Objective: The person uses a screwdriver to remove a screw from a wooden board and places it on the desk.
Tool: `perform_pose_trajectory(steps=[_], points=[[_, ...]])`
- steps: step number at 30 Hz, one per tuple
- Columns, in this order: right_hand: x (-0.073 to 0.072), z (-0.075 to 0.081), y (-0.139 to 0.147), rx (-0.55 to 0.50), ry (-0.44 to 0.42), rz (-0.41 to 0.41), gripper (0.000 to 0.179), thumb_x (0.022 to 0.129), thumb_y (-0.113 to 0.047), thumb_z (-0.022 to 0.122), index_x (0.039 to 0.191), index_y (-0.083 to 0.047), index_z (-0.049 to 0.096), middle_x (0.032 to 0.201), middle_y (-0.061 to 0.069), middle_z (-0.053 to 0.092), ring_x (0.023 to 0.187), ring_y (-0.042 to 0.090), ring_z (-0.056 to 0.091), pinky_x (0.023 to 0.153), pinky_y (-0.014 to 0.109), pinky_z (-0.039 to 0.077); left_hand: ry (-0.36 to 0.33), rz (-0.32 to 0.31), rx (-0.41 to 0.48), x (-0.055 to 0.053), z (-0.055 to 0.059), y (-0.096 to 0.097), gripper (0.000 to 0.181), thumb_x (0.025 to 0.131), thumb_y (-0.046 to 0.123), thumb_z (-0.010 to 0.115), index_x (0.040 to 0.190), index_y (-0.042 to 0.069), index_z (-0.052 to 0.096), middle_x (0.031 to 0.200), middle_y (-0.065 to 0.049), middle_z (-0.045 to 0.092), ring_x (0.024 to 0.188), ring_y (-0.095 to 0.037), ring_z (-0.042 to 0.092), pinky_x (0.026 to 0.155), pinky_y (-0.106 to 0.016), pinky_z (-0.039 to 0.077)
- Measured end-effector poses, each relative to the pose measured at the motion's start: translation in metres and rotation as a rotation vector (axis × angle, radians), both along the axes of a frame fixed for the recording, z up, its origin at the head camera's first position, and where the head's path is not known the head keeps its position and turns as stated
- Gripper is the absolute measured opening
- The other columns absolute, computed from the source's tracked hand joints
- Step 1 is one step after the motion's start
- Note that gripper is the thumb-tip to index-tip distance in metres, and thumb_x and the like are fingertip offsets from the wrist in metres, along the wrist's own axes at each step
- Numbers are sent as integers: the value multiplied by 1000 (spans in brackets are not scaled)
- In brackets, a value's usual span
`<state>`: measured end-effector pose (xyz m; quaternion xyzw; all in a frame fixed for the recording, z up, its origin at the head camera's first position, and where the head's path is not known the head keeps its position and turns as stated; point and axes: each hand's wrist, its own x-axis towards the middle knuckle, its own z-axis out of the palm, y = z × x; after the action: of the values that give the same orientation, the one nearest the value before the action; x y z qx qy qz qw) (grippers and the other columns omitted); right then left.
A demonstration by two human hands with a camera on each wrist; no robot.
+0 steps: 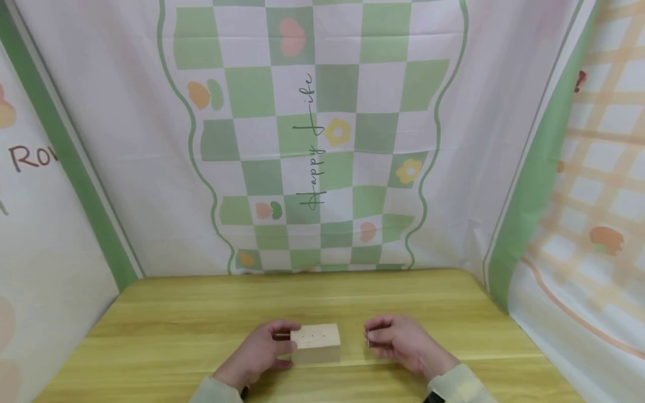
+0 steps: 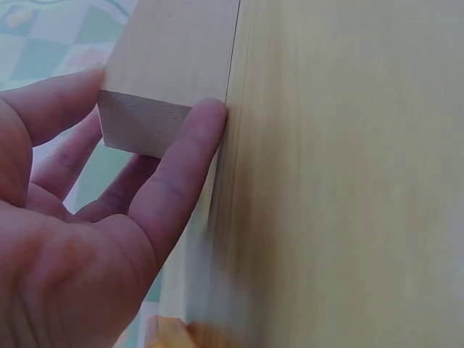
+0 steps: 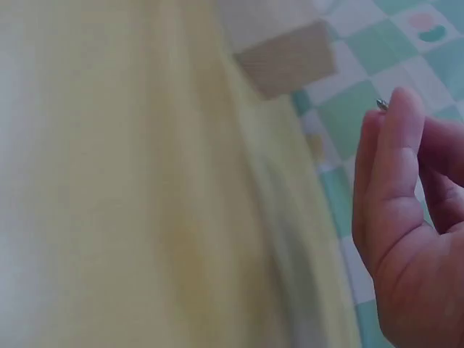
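Note:
A pale wooden block point(image 1: 316, 354) lies on the table, with several small dark dots in its top face. My left hand point(image 1: 262, 351) grips the block's left end, its thumb and fingers spread around the edges; the left wrist view shows the thumb and fingertips touching the block point(image 2: 170, 58). To the right of the block and apart from it, my right hand point(image 1: 403, 342) pinches a small metal screw between thumb and fingers. Only the tip of the screw point(image 3: 382, 105) shows in the right wrist view; the fingers hide the rest.
The wood-grain table point(image 1: 201, 305) reaches back to a hanging cloth point(image 1: 332, 89) with green checks and fruit and flower prints. More printed cloth point(image 1: 579, 224) hangs at the right side, and a white panel point(image 1: 45, 235) with lettering at the left.

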<state>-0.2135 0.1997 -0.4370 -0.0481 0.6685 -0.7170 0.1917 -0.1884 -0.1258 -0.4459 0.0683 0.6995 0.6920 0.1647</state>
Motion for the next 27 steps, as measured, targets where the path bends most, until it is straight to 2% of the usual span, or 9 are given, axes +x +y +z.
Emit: perform_pose_trajectory(steps=[7,15,27], points=[[16,-13,-6,63,-46,102,21,87,4,68,107,9,62,92,14,67,75,20,65,66,31,59,-4,-1,14,-5,-1,-1,41,92,-1,67,132,-1,58,118,-16,58,96,-30,63,77,-43,59],[24,-13,-13,157,-28,98,18,84,8,67,101,9,64,86,15,66,69,21,67,62,32,59,-13,4,14,-6,-1,-1,40,91,-1,68,130,-1,59,118,-16,58,96,-31,63,76,-43,59],[30,-7,-20,301,69,101,14,79,9,71,92,6,68,80,16,66,64,18,65,59,32,59,-19,-12,19,-5,1,-2,40,92,-1,68,131,-1,59,118,-15,58,97,-29,62,77,-43,59]])
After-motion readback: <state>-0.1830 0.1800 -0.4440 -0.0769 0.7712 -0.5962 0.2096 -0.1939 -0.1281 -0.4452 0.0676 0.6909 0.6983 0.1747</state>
